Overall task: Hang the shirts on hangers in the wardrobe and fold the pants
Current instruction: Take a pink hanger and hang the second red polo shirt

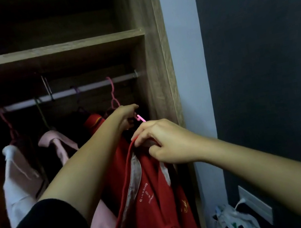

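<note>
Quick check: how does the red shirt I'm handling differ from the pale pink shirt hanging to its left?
The red shirt is deep red; the pink shirt is pale. The right hand pinches the red shirt's neck edge while the left hand grips a pink hanger; no hand holds the pink shirt, hanging from the rail. The red shirt shows its inner neck print, the pink shirt a folded collar. Both are below the shelf.

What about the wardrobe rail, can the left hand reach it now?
Likely yes: the left hand is just below the rail, with only a pink hanger hook between. It seems to grip that hanger, so it must let go first.
</note>
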